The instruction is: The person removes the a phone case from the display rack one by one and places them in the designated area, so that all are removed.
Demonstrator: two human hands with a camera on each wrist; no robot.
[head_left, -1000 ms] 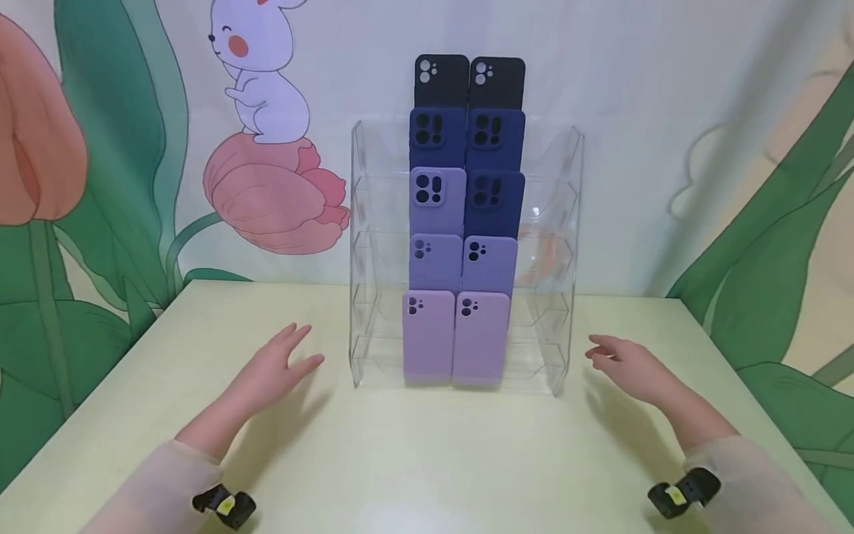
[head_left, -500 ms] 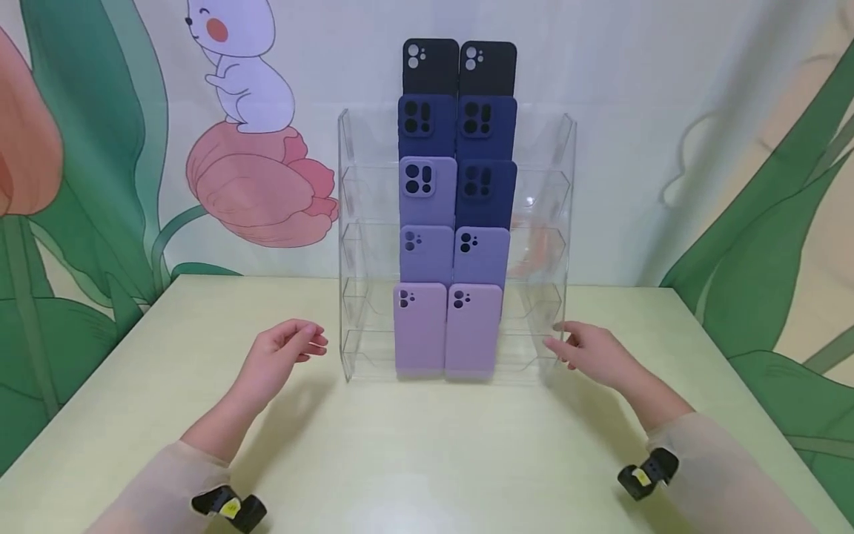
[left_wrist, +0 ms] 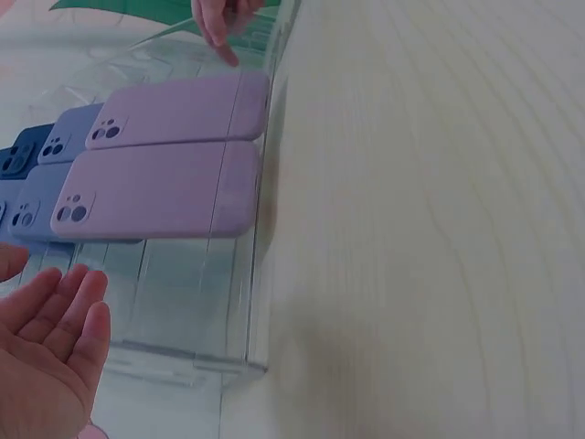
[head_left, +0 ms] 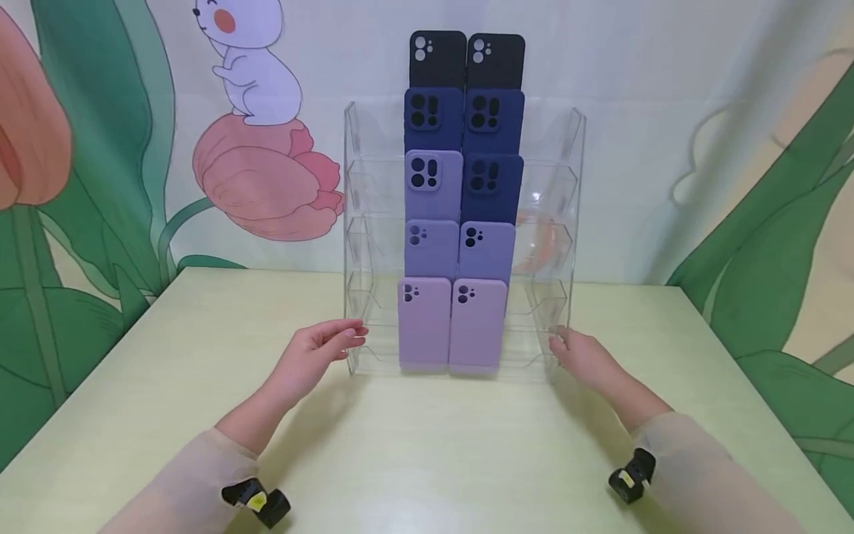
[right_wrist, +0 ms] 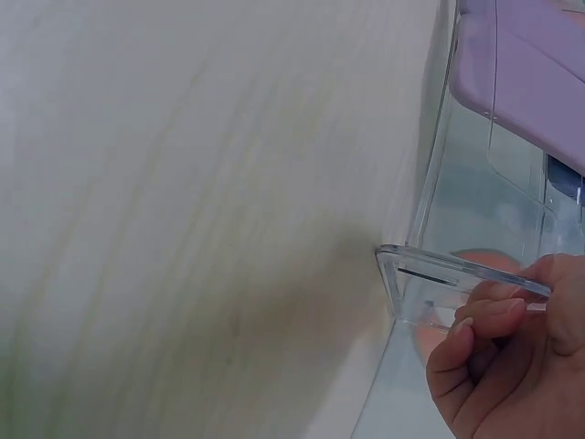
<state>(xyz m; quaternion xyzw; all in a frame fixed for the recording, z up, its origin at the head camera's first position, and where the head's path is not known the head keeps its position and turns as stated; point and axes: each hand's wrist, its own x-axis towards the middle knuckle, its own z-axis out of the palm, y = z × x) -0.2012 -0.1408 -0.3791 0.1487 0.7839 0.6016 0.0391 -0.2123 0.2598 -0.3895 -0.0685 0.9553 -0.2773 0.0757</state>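
A clear tiered display rack [head_left: 577,170] stands upright on the table, holding two columns of phone cases, black at the top through navy to purple. Two light purple phone cases [head_left: 424,324] lean in the lowest tier. At the rack's lower left side is my left hand [head_left: 310,363]; in the left wrist view its fingers [left_wrist: 75,306] are loosely bent, holding nothing. I cannot tell whether they touch the rack. My right hand [head_left: 587,363] grips the lower right side panel between thumb and fingers, as the right wrist view shows [right_wrist: 521,366].
The pale table [head_left: 440,452] extends in front of the rack and to both sides. Behind it hangs a backdrop cloth [head_left: 640,148] printed with flowers and a white animal. A small black camera [head_left: 256,500] is strapped on each sleeve.
My left hand has moved right to the rack's left side. My right hand has moved left and taken hold of the right panel. The head view has shifted slightly.
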